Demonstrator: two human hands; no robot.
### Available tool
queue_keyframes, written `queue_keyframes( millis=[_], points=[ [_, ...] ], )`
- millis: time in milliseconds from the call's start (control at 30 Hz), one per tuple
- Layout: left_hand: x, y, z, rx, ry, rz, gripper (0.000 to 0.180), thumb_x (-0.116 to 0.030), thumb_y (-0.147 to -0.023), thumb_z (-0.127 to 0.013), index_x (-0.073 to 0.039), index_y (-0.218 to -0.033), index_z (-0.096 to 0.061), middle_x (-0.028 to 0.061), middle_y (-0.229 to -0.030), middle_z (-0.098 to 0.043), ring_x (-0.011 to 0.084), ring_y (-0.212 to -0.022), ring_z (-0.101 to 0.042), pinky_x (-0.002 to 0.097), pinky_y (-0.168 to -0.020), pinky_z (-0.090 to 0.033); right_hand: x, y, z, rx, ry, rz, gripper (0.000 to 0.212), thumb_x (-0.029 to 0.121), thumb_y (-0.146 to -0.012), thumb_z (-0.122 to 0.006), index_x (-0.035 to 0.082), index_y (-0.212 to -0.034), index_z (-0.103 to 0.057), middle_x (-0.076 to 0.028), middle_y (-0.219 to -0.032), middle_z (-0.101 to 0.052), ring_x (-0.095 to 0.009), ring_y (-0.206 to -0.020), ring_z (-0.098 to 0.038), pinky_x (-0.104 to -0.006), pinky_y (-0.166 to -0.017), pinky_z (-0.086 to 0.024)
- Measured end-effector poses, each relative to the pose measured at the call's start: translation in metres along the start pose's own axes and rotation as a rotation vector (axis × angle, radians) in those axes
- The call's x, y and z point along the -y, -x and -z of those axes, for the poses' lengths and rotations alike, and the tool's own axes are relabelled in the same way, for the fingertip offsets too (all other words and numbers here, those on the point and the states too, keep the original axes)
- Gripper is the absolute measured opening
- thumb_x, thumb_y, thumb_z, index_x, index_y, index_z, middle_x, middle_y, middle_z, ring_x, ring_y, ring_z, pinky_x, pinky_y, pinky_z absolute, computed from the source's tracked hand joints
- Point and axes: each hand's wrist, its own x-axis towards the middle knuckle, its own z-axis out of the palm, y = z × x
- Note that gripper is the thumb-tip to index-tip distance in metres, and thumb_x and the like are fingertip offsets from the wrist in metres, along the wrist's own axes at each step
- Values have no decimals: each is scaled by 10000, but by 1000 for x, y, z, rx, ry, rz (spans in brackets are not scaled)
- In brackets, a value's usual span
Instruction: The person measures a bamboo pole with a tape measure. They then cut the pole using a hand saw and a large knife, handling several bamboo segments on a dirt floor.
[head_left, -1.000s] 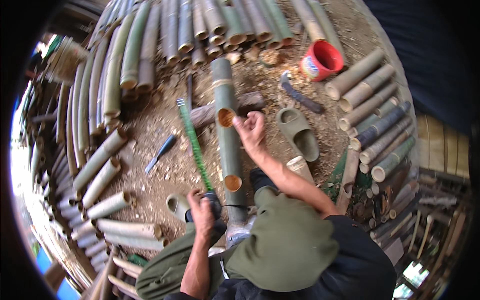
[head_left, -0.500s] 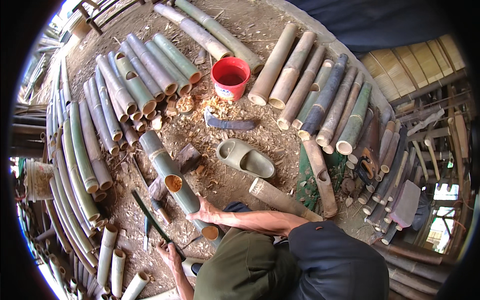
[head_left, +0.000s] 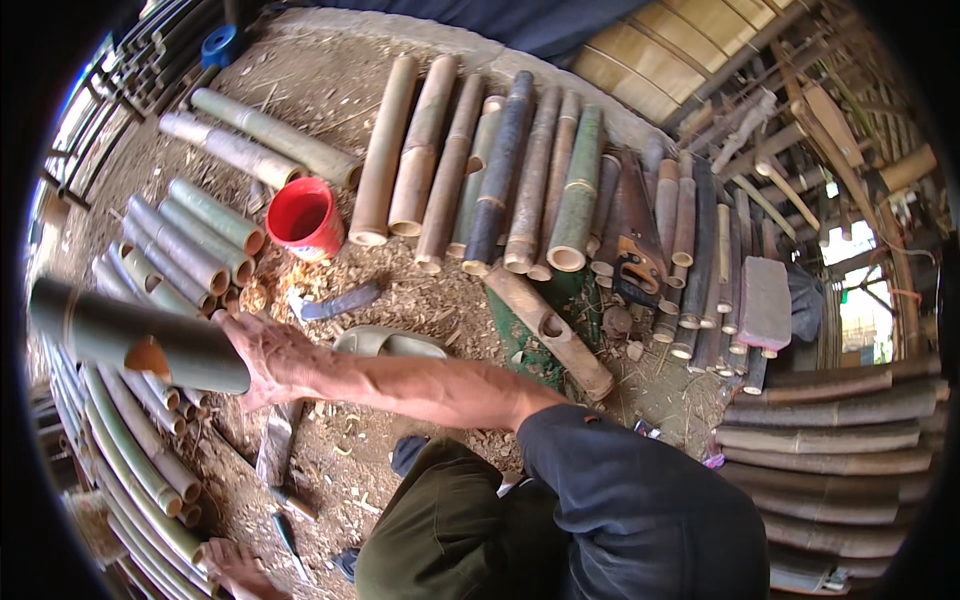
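My right hand [head_left: 268, 358] reaches across to the left, closed around the near end of a dark green bamboo tube [head_left: 185, 345]. An oval opening is cut in the side of this tube, which is raised over the row of tubes on the left. At the lower left, my left hand [head_left: 238, 572] has its fingers apart beside the ends of long bamboo poles [head_left: 140, 455], with nothing visible in it. Part of that hand is cut off by the picture's edge. Near it on the ground lies a narrow tool with a dark handle [head_left: 285, 532].
A red bucket [head_left: 305, 222] stands among wood shavings, with a dark-handled chopping tool [head_left: 340, 302] and a grey-green clog [head_left: 390, 342] nearby. Bamboo tubes [head_left: 490, 190] lie in a row beyond. A handsaw [head_left: 638, 262] rests on the right, near a rectangular block [head_left: 765, 305].
My right hand has carried the tube up and left from the ground between my feet. The dark curved strip in my left hand is out of sight, and that hand is lower and further left.
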Motion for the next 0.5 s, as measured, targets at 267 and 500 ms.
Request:
queue_keyframes(
  millis=[267, 500],
  points=[
    [-87, 23, -115, 721, 340, 237, 811, -216, -775, -734, 4, -1457, -356, 267, -1384, -457, 365, -1294, -464, 460, -1079, -411, -65, 27, 112, 315, 709, 412, 1011, 375, -522, -911, 237, -1402, -434, -116, -1182, -550, -265, -1082, -558, -437, -954, -488],
    [48, 152, -277, 774, 57, 481, 729, -561, -891, -612, -46, -1371, -422, 150, -1202, -503, 288, -1034, -531, 490, -861, -464, -194, 99, 195, -36, 943, 108, 787, 7, -613, -790, 146, -1334, -508, -152, -1318, -507, -338, -1258, -488, -536, -1174, -310]
  ],
)
